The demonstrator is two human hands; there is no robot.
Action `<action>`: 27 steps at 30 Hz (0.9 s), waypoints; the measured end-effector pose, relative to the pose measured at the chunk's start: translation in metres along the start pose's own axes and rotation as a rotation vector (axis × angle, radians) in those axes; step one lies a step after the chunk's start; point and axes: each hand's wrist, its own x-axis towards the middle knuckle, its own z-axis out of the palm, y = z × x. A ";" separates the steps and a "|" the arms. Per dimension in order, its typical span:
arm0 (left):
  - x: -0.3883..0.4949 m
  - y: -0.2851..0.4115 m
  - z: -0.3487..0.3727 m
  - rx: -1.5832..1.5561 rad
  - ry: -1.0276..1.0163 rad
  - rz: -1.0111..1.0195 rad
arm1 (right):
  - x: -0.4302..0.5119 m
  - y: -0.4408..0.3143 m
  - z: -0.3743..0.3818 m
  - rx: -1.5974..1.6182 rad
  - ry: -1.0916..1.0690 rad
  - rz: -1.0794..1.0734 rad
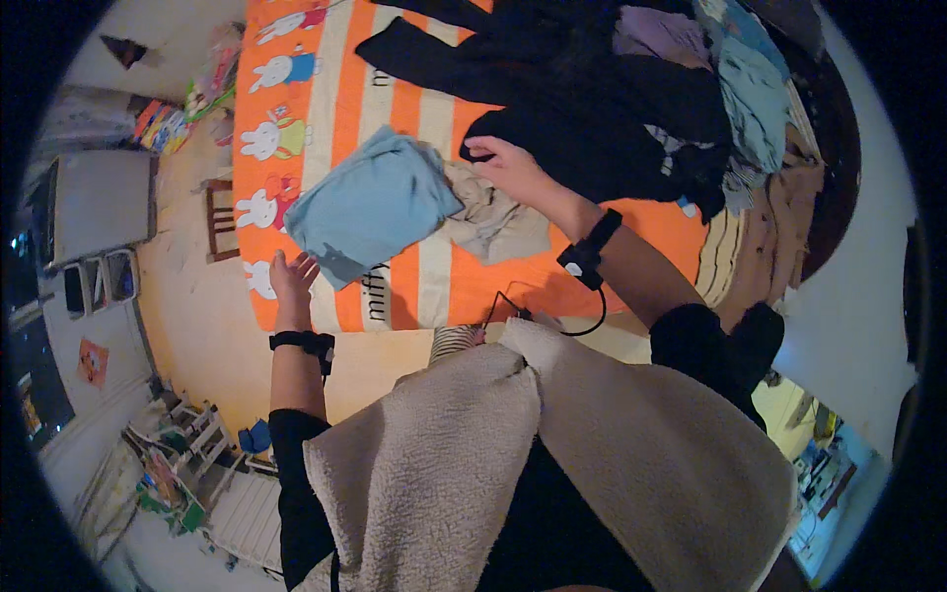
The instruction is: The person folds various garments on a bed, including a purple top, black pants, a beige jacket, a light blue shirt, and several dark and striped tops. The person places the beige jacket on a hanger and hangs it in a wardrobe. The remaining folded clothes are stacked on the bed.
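A light blue folded cloth garment point(373, 200) lies on an orange and cream striped bedspread point(403, 296) with rabbit figures. Just off its lower left corner is my left hand point(294, 277), fingers spread and holding nothing. My right hand point(507, 166) hovers or rests above a crumpled beige garment point(499, 222), near the edge of a black garment point(577, 140); its fingers are slightly curled and nothing shows in them. Whether it touches the cloth I cannot tell. The beige garment meets the right side of the blue one. Both wrists wear black straps with small devices.
More clothes lie beyond on the right: a purple piece point(662, 35), a teal piece point(755, 103) and a brown one point(788, 214). A wooden chair point(220, 220) stands left of the bed. A white slatted rack or bench point(248, 518) is at lower left. A black cable point(595, 322) hangs from my right wrist.
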 end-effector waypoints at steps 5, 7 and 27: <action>-0.010 -0.077 0.085 0.475 -0.320 0.110 | -0.062 0.081 -0.067 0.003 0.105 0.219; -0.014 -0.117 0.134 0.819 -0.641 0.458 | -0.093 0.110 -0.085 -0.113 0.136 0.308; -0.191 -0.106 0.313 0.066 -1.027 -0.299 | -0.168 0.168 -0.113 0.791 -0.042 0.685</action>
